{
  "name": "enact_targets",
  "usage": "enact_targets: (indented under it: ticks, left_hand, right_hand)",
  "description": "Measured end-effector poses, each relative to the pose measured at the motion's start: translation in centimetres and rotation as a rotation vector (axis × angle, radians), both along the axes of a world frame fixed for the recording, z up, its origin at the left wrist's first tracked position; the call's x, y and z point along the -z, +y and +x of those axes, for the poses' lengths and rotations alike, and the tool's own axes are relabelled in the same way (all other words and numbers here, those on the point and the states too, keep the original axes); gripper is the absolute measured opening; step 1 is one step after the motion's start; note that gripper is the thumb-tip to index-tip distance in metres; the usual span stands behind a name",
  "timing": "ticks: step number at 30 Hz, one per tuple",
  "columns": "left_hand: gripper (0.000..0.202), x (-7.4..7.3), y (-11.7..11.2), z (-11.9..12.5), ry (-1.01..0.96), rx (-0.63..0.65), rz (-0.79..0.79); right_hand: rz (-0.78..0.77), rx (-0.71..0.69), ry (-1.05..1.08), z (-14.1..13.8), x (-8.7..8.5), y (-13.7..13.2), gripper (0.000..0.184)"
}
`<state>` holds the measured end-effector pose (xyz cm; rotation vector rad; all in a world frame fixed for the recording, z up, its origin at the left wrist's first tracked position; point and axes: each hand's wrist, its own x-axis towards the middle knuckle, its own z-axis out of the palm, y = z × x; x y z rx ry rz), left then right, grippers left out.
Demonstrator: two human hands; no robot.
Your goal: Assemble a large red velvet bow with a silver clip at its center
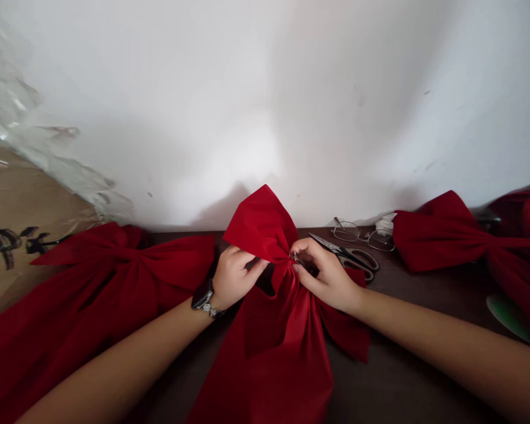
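Bow (265,227) at frame centre: our left grip (235,275) pinches its loop, our right grip (324,271) its metal piece (295,258), forearms (417,321) slanting inward.

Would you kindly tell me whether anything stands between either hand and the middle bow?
Nothing visible blocks the left hand, which touches the middle bow. By the right hand, only a small metal piece shows, at the bow's gathered waist.

Presented with left forearm (136,359) and right forearm (433,335) bare, angled inward, left hand (234,278) half-curled with thumb (257,272) pointing rightward, right hand (329,274) opposite, pinching with fingers (311,247) bent toward thumb, hands near each other.
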<state>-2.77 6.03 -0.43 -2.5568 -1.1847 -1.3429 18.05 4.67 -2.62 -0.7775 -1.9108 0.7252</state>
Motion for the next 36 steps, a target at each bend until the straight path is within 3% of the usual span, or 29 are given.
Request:
enact_targets:
  ticks: [36]
  left_hand:
    - [0.015, -0.3, -0.53, 0.5, 0.063, 0.013, 0.057]
  right_hand:
    - [0.076, 0.037, -0.051, 0.03, -0.13, -0.09, 0.019]
